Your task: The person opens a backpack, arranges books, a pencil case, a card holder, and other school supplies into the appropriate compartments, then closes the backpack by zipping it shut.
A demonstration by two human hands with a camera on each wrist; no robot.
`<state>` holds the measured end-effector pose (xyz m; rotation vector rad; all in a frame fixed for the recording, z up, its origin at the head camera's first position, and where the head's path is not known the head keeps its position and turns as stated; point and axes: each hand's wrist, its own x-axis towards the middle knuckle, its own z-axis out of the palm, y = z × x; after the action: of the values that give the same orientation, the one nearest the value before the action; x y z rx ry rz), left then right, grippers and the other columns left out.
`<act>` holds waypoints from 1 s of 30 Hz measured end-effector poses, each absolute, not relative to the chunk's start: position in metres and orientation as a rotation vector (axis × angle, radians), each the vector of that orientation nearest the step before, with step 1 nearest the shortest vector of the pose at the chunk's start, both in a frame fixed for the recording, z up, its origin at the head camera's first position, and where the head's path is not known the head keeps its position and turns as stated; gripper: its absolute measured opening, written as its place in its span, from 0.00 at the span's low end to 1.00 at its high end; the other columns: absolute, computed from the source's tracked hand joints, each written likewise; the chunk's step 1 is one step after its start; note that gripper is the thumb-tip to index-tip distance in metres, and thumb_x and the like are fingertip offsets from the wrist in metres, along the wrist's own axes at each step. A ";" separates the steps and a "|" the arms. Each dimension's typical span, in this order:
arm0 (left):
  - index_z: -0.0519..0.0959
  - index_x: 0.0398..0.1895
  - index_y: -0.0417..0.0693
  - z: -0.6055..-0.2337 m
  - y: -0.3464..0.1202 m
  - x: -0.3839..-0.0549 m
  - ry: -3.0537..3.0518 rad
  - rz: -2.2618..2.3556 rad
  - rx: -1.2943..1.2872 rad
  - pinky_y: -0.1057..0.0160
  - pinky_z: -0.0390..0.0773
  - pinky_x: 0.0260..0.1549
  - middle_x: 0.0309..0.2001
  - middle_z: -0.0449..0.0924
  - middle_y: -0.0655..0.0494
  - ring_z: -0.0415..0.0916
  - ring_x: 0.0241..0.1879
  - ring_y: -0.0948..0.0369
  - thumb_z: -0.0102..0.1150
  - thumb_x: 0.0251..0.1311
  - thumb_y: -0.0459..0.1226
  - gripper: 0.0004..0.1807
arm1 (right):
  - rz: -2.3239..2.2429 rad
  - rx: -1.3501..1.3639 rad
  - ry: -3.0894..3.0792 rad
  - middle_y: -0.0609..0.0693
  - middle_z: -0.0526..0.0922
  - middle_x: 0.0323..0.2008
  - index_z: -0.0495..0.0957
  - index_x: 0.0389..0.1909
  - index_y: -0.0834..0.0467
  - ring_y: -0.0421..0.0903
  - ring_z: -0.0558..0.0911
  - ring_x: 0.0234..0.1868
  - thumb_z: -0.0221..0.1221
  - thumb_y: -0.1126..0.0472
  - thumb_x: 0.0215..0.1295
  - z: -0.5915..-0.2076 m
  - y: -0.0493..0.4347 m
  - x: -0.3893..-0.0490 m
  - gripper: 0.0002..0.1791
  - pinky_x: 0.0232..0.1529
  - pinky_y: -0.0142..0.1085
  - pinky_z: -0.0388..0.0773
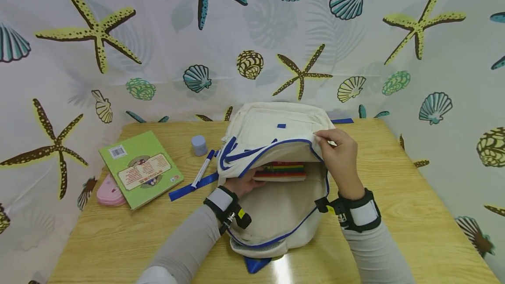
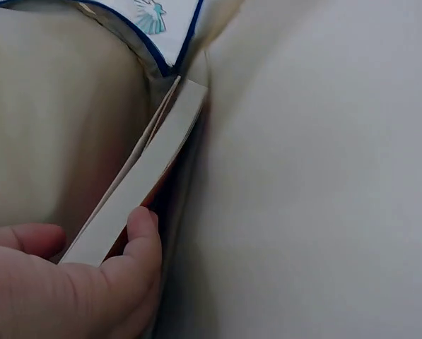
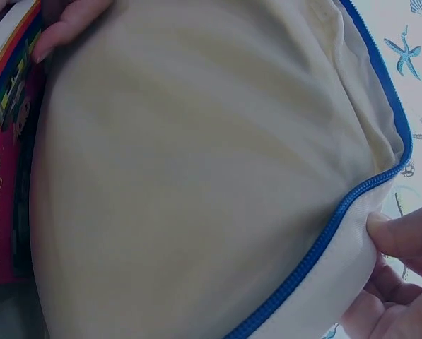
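Note:
A white backpack (image 1: 292,119) with blue zipper trim lies on the table with its main compartment unzipped and gaping. Inside it, my left hand (image 1: 242,184) grips a book (image 1: 284,172) with a rainbow-striped cover. In the left wrist view, thumb and fingers of that hand (image 2: 90,289) hold the book by its edge, the pages (image 2: 143,169) showing. My right hand (image 1: 340,154) pinches the upper flap of the backpack at its right side and holds it up. Seen from the right wrist, the fingers (image 3: 391,236) grip the fabric just outside the blue zipper (image 3: 320,244).
Left of the backpack, a green book (image 1: 142,170) partly covers a pink case (image 1: 110,192). Between that book and the backpack are a small lavender jar (image 1: 199,145) and a white marker with a blue cap (image 1: 203,170). A blue strap (image 1: 193,189) extends from the backpack. Behind the table (image 1: 394,187) hangs a seashell-print curtain (image 1: 252,34).

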<state>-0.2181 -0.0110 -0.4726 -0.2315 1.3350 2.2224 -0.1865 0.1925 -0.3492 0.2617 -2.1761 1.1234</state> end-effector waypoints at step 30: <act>0.55 0.66 0.49 -0.425 -0.051 -0.169 2.322 1.209 0.512 0.49 0.57 0.59 0.63 0.57 0.44 0.55 0.62 0.49 0.52 0.58 0.42 0.32 | 1.103 0.297 -2.238 0.58 0.82 0.27 0.81 0.25 0.68 0.45 0.79 0.32 0.59 0.75 0.50 -0.352 0.175 -0.183 0.04 0.31 0.13 0.68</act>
<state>-0.1689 -0.0512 -0.4247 0.5116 2.3221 1.2090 -0.1829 0.1750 -0.3523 0.2970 -2.2378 1.1035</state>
